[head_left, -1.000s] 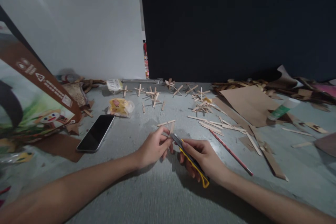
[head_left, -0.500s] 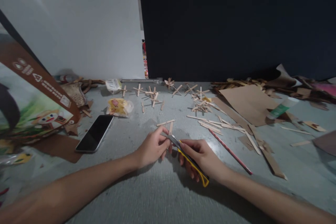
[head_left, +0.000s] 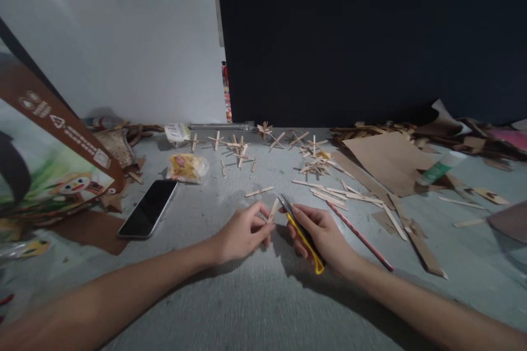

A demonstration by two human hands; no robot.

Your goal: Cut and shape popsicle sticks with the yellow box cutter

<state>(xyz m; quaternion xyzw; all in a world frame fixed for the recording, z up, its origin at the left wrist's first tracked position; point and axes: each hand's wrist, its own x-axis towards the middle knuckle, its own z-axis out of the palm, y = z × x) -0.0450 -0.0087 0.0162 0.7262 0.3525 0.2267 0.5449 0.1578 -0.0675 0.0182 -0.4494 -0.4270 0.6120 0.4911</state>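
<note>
My right hand point(head_left: 319, 233) is wrapped round a yellow and black utility knife point(head_left: 302, 233), whose tip points up and left over the grey table point(head_left: 255, 307). My left hand point(head_left: 242, 233) pinches a small wooden stick point(head_left: 272, 210) against the table, just left of the knife tip. Another loose stick point(head_left: 259, 192) lies a little beyond the fingers.
A black phone point(head_left: 149, 208) lies at the left beside a printed carton point(head_left: 45, 170). Glued stick crosses point(head_left: 239, 148) and loose sticks point(head_left: 329, 194) are scattered behind. A red pencil point(head_left: 358, 236), brown cardboard point(head_left: 387, 162), a green-white glue tube point(head_left: 438, 169) and a snack packet point(head_left: 187, 167) lie around.
The knife has lifted off the stick and swung right, its tip now apart from my left hand. My left hand still holds the stick, which now shows clear of the blade.
</note>
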